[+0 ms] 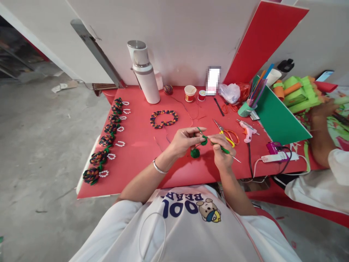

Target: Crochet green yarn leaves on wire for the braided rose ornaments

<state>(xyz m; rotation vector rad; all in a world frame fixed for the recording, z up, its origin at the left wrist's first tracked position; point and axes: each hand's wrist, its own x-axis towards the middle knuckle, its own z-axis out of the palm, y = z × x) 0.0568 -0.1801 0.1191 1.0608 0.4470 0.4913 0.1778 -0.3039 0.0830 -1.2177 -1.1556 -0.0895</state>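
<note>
My left hand (187, 140) pinches a small piece of green crochet work (204, 141), with green yarn running over the fingers. Closed around a green-handled crochet hook (225, 150), my right hand (221, 147) meets the left one at the work; the hook's bare metal end points out to the right. A little ball of green yarn (195, 153) sits just below my left fingers. Beyond my hands lies a braided multicolour ring (164, 119) of dark green, orange and purple yarn. The hook's working tip is hard to make out between my fingers.
Along the left table edge stand several multicolour yarn rosettes (98, 157) with white bead loops (111, 156). A white flask (147, 82), yarn ball (168, 89) and paper cup (190, 93) are at the back. Scissors (230, 139), a pink glue gun (247, 131) and a co-worker's arm (321, 134) are rightward.
</note>
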